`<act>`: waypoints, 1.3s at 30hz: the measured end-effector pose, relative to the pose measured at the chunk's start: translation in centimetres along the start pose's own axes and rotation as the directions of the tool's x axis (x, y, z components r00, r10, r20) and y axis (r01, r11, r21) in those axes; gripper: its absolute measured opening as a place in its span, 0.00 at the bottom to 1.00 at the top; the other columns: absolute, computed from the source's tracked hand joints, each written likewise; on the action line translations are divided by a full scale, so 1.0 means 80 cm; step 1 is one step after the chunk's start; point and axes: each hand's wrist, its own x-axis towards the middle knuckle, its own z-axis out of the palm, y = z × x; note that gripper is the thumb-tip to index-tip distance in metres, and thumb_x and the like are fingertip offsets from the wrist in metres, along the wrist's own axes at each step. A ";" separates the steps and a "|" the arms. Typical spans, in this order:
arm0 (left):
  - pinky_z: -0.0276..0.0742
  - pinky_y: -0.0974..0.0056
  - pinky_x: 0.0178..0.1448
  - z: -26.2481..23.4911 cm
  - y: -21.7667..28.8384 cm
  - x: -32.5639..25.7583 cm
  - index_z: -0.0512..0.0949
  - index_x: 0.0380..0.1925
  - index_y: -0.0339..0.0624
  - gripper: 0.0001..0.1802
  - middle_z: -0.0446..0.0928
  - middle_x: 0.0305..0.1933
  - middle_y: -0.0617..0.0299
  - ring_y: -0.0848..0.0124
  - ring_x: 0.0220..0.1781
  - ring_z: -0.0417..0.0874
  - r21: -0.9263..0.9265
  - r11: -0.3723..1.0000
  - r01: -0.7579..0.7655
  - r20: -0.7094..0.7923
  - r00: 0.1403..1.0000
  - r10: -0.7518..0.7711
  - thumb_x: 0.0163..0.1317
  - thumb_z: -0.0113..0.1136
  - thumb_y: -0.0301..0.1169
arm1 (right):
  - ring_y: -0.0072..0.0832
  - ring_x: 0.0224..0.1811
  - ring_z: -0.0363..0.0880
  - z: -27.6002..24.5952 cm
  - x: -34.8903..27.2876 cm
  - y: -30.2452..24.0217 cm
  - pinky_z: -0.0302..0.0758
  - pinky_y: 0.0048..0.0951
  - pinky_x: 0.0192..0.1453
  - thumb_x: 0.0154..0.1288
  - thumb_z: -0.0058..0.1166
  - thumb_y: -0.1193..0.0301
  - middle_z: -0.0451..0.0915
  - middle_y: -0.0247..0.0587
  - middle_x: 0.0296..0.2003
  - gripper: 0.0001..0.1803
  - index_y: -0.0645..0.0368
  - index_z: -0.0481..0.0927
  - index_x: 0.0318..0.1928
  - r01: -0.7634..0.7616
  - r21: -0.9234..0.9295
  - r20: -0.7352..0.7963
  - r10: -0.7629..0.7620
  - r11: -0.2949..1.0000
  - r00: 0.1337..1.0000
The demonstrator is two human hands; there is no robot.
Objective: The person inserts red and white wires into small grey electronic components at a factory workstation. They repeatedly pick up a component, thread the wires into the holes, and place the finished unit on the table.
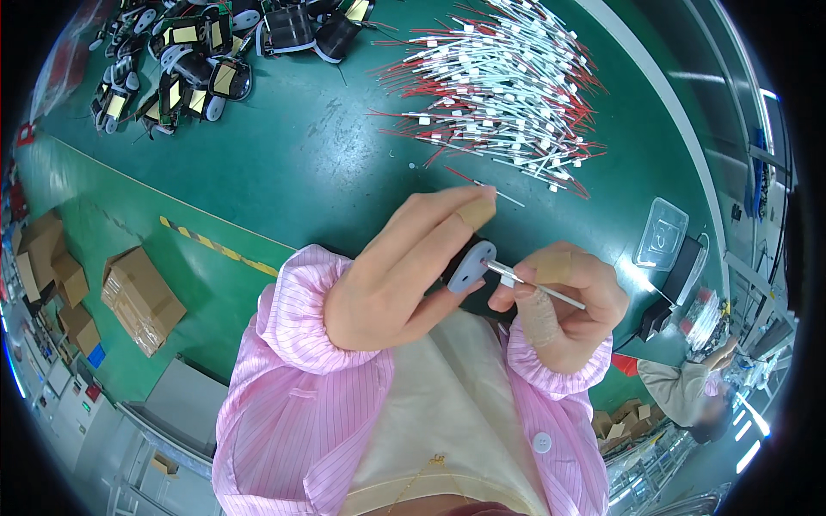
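Between the fingers and thumb of my left hand (404, 267) is a small black device with a grey oval end plate (471, 267), its plate turned to the right. My right hand (578, 301), with tape around its thumb and a finger, pinches a thin white wire lead (564, 297) carrying a small white tag. The lead's left end meets the plate; whether it sits inside a hole there I cannot tell. Just beyond my left fingertips lies a single red-and-white lead (511, 197) on the green table (318, 172).
A large heap of red-and-white leads (508, 86) covers the far middle of the table. Several black devices with yellow patches (185, 77) lie far left. A clear plastic tray (661, 234) and a black device (675, 284) stand at right. Cardboard boxes (142, 297) are left; another person (680, 391) is at right.
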 end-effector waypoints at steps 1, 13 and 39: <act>0.77 0.59 0.51 -0.001 -0.001 0.001 0.72 0.52 0.28 0.30 0.70 0.59 0.42 0.54 0.51 0.78 0.019 1.000 0.001 0.001 1.000 -0.001 0.43 0.64 0.13 | 0.29 0.28 0.84 0.001 0.003 -0.001 0.80 0.24 0.33 0.53 0.61 0.86 0.82 0.47 0.30 0.08 0.71 0.80 0.36 -0.014 -0.068 0.009 0.014 0.998 1.000; 0.76 0.65 0.32 -0.007 -0.004 -0.005 0.74 0.38 0.37 0.24 0.78 0.37 0.55 0.60 0.29 0.80 0.052 0.988 0.145 0.008 0.989 -0.146 0.37 0.72 0.17 | 0.31 0.19 0.73 0.005 0.014 0.006 0.69 0.28 0.23 0.51 0.67 0.76 0.75 0.39 0.20 0.10 0.64 0.81 0.35 0.153 -0.531 0.134 -0.095 0.834 0.986; 0.78 0.65 0.35 -0.024 0.012 0.005 0.79 0.42 0.29 0.20 0.79 0.34 0.50 0.63 0.31 0.83 0.127 0.981 0.145 0.025 0.989 -0.149 0.46 0.70 0.21 | 0.40 0.22 0.69 0.015 0.022 0.031 0.66 0.38 0.35 0.50 0.62 0.78 0.68 0.41 0.19 0.07 0.62 0.75 0.25 0.387 -0.589 0.208 -0.329 0.710 0.921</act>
